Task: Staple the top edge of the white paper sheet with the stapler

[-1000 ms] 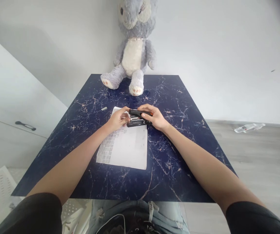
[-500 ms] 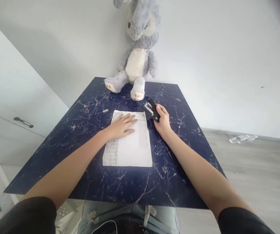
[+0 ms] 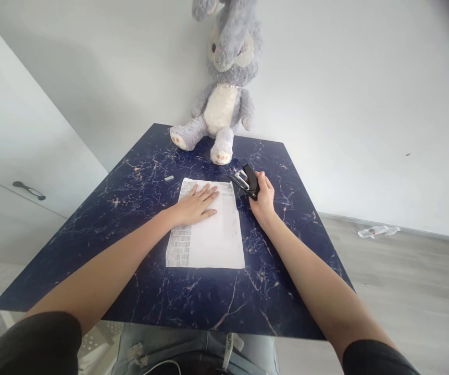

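Observation:
White sheets of paper (image 3: 216, 245) with a printed strip along the left side lie on the dark blue marbled table (image 3: 193, 297). My left hand (image 3: 197, 205) rests flat on their upper part, fingers spread. Just right of the paper's upper right corner, my right hand (image 3: 262, 198) grips a black stapler (image 3: 252, 183). The stapler's arms are spread apart, with a silvery part showing between them, and it points up and left. A small grey block (image 3: 169, 178), perhaps staples, lies left of the paper's top edge.
A large grey plush rabbit (image 3: 220, 109) sits at the table's back edge against the wall. White cabinet doors with a dark handle (image 3: 29, 190) stand at the left. Clear plastic packaging (image 3: 378, 231) lies on the floor at right.
My right hand has turned the stapler slightly, and its arms now show more from the side. My left hand stays on the paper. The whole view has shifted a little.

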`<state>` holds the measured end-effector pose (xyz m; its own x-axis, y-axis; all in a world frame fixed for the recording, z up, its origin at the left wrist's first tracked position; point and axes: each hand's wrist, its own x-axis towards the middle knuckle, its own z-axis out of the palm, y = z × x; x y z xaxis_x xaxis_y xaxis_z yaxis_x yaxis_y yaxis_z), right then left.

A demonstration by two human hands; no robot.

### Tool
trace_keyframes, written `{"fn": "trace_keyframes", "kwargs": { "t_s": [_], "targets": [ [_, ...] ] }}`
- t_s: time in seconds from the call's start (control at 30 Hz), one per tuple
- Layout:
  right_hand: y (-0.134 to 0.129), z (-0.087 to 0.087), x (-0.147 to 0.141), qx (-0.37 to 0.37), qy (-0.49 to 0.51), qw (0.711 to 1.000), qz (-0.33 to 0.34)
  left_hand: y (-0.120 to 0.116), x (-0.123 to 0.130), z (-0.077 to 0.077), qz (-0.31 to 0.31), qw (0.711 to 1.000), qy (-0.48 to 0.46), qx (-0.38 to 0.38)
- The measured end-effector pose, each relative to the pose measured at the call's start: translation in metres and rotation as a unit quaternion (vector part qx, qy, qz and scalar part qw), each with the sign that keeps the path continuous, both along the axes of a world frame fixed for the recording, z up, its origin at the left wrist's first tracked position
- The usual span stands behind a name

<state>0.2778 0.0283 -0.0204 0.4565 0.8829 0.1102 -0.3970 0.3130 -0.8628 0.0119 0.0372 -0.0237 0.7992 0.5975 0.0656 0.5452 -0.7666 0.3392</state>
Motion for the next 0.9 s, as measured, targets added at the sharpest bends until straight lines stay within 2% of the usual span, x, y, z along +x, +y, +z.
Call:
{"fn": "trace_keyframes", "kwargs": {
  "t_s": [0.23,0.3,0.37,0.5,0.63,0.77,0.9],
  "targets": [
    [-0.004,0.002,0.003,-0.002,-0.025,0.999,0.039,-0.004,0.005,-0.002,0.008,0.999,-0.037,-0.019],
    [-0.009,0.004,-0.002,0.015,-0.071,0.995,0.069,-0.001,0.006,-0.002,0.012,0.996,-0.082,-0.025],
    [-0.016,0.005,-0.01,0.04,-0.132,0.984,0.112,0.006,0.005,-0.002,0.036,0.984,-0.169,-0.033],
    [-0.031,0.009,-0.025,0.078,-0.234,0.939,0.241,0.023,-0.002,-0.004,0.127,0.922,-0.356,-0.089],
    [-0.041,0.013,-0.032,0.114,-0.299,0.873,0.369,0.029,-0.007,-0.005,0.201,0.862,-0.43,-0.179],
    [-0.043,0.017,-0.033,0.141,-0.335,0.826,0.43,0.023,-0.006,-0.001,0.208,0.855,-0.448,-0.157],
    [-0.042,0.021,-0.035,0.169,-0.382,0.786,0.455,0.017,-0.014,0.012,0.25,0.873,-0.418,-0.031]
  ]
}}
